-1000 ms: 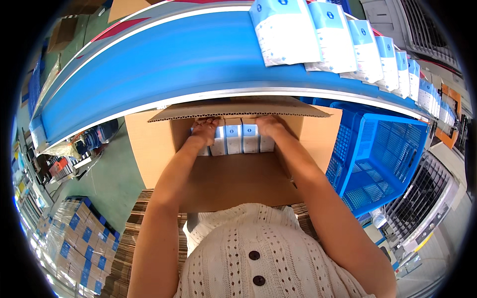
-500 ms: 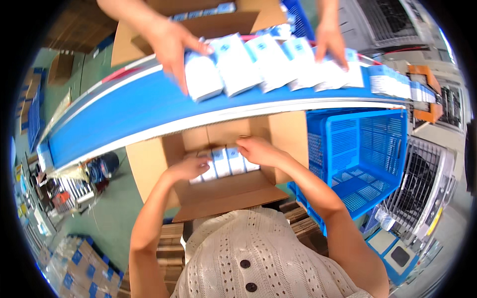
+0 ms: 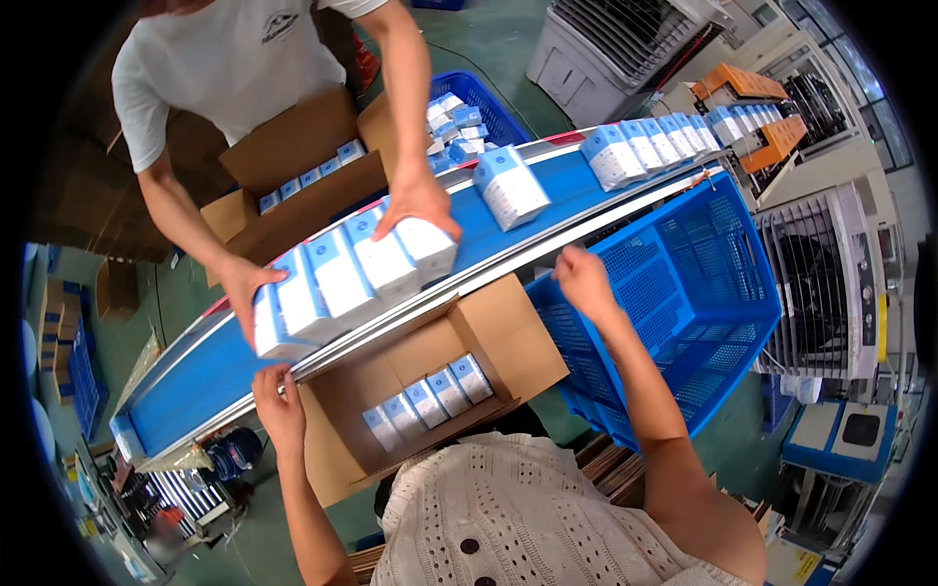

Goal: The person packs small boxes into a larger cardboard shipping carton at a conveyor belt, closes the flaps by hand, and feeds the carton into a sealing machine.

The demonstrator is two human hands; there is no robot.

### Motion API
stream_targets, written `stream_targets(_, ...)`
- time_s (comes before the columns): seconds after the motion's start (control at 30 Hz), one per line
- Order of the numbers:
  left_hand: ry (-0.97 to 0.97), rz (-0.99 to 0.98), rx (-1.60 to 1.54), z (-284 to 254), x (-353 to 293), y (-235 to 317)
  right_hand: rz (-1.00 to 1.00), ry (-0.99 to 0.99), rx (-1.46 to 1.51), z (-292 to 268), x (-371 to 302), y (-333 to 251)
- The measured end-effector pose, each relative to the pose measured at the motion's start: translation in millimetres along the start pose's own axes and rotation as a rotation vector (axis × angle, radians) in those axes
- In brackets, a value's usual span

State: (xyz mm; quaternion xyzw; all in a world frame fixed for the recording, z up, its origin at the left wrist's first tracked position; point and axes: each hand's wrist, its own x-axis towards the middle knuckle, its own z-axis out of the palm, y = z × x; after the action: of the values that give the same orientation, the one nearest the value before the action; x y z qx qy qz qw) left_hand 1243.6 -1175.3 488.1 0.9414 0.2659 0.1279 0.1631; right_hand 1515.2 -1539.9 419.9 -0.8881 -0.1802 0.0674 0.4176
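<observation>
My left hand [image 3: 278, 405] is at the left side of an open cardboard carton [image 3: 523, 337], by the conveyor's near edge. Its fingers are bent but apart, and nothing shows in them. Over the near rim of a blue crate, my right hand [image 3: 584, 281] is raised with curled fingers and no visible object. Inside the carton stands a row of several small blue-and-white boxes [image 3: 427, 402]. Across from me, a co-worker's hands [image 3: 418, 203] press a row of similar boxes [image 3: 337, 278] together on the blue conveyor belt [image 3: 191, 376].
More boxes [image 3: 645, 146] stand on the belt at the right, with a single box [image 3: 511, 188] nearer. The large blue plastic crate [image 3: 674, 322] is right of my carton. Beyond the belt are the co-worker's carton [image 3: 293, 210] and a blue basket [image 3: 493, 98] of loose boxes.
My hands have let go of the boxes in the carton and moved out to either side. The co-worker's hands and their row of boxes have shifted left along the belt. My view has turned.
</observation>
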Motion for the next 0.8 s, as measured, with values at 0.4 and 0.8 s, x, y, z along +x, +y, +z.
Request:
stream_targets(0.4, 0.01, -0.12, -0.138, 8, -32, 22, -0.212, 0.24, -0.058, -12, 10, 11)
stream_targets(0.8, -0.055, -0.143, -0.134, -5, -26, 29, 0.042, 0.478, -0.297, -154, 140, 159)
